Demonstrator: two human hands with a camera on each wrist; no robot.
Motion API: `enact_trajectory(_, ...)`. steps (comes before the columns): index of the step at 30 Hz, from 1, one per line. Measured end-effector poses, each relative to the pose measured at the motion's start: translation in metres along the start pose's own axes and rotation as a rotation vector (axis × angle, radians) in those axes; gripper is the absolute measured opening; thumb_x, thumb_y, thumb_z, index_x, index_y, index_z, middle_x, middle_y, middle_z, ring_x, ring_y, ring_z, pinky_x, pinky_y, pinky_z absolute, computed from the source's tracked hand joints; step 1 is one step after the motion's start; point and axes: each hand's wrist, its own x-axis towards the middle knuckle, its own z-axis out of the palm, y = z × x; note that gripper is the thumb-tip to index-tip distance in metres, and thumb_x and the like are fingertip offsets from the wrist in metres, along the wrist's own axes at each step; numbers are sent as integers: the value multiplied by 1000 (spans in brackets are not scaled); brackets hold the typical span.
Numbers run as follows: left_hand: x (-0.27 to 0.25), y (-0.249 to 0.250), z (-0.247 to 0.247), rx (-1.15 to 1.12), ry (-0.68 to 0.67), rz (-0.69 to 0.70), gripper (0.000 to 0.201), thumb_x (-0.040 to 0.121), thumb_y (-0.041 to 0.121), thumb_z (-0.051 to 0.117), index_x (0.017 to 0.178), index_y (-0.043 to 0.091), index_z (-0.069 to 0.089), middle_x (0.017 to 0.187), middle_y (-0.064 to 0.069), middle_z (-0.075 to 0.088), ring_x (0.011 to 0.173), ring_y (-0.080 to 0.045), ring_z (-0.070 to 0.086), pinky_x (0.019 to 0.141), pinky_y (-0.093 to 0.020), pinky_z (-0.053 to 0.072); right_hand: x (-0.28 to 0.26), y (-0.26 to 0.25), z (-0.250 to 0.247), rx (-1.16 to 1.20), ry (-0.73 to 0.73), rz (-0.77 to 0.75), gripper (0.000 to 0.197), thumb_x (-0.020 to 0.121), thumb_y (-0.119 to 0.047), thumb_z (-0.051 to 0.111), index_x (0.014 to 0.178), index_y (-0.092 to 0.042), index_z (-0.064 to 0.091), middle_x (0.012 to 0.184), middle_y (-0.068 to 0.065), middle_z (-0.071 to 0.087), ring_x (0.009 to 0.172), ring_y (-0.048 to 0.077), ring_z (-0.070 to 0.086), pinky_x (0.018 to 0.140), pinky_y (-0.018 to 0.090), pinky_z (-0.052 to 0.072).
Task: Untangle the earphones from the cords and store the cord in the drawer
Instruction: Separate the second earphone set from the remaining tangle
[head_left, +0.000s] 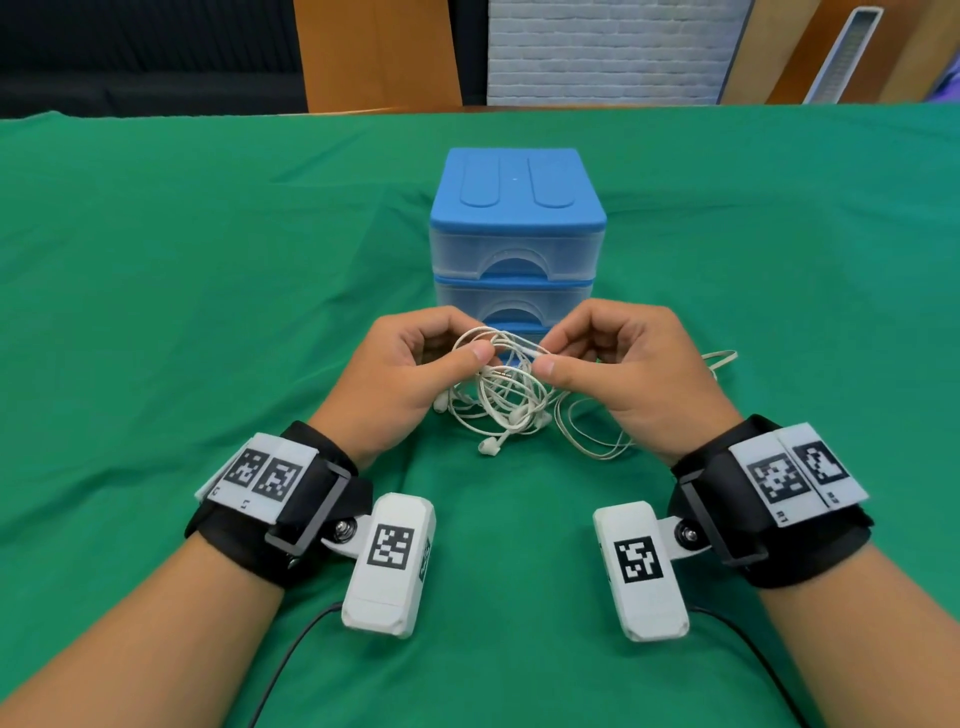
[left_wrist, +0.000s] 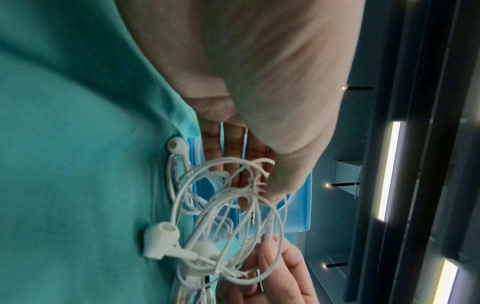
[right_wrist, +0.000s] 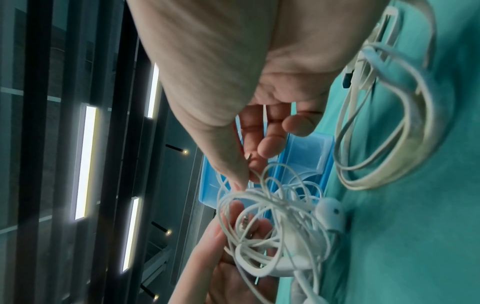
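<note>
Head view: both hands work a white tangle in front of the blue drawer unit (head_left: 517, 228).
The left hand (head_left: 410, 374) and right hand (head_left: 618, 369) each pinch strands of the earphones (head_left: 506, 395), lifted just above the green bench (head_left: 208, 270); the right wrist view alone shows the flat cord (right_wrist: 384, 127) looped on the cloth to the right.

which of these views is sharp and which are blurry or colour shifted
Head view: evenly lit and sharp on the hands and the tangled earphones, straight edges bowing toward the corners. Left wrist view: palm close and blurred, cloth tinted teal. Right wrist view: flat cord smeared, ceiling lights glaring.
</note>
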Motion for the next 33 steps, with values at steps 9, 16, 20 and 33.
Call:
enact_trajectory(9,-1,3,5,27,-75,11,14,88,-2,70,101,3,74,99,-17,75,88,-18,69,86,-34,58,0,-1,3,-17,63,36,13,76,-3,84,77,-2,71,71,25,68,60,21,58,63,38,51)
enact_trajectory(16,-1,3,5,34,-54,40,17,87,-1,72,105,-2,73,100,-16,76,91,-27,72,90,-45,58,0,1,5,-39,88,42,14,78,-7,84,73,-6,70,68,26,67,56,23,57,59,39,49)
enact_trajectory(20,-2,3,7,-19,-71,41,15,86,0,72,101,-3,72,96,-20,75,85,-22,68,83,-36,57,-1,-1,6,-17,59,51,12,79,-7,82,74,-2,72,71,25,69,58,24,59,60,38,50)
enact_trajectory(33,1,-1,4,-184,33,12,19,84,0,73,103,3,71,97,-12,74,86,-19,69,79,-28,57,0,0,8,-63,-10,-54,3,81,-5,72,82,-8,71,76,13,70,68,20,61,69,30,50)
